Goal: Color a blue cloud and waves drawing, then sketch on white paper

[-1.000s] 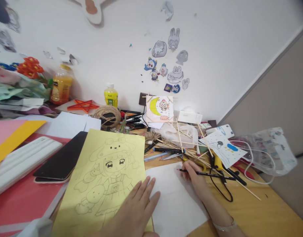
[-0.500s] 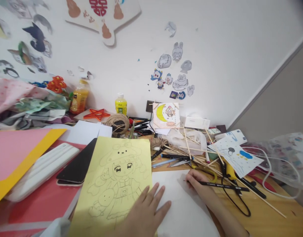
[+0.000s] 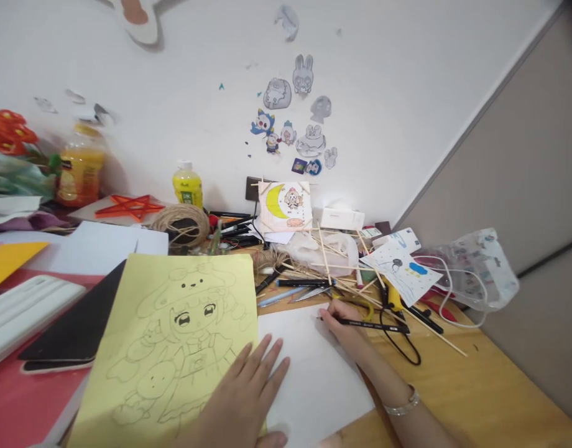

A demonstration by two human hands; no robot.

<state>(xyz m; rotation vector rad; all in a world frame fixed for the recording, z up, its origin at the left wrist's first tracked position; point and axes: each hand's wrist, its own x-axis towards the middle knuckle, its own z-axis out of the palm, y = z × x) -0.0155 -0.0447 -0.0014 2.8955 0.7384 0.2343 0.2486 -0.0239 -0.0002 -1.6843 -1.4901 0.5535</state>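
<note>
Wood-coloured and crowded along its far edge, a table carries a yellow sheet bearing a pencilled figure in a floppy animal-faced hat. Just to its right, well in from the table's right edge, lies a white sheet. A dark flat slab sits beside the yellow sheet, on the table's left side, and a clear plastic bag slumps by the far right corner. The person's left hand lies palm down across the line where the two sheets meet, fingers spread and holding nothing. At the white sheet's far right corner, the right hand pinches a black pencil between thumb and fingers near its point; whether the tip touches paper cannot be told. A coil of twine rests toward the far edge, and a silvery bracelet circles the right wrist.
</note>
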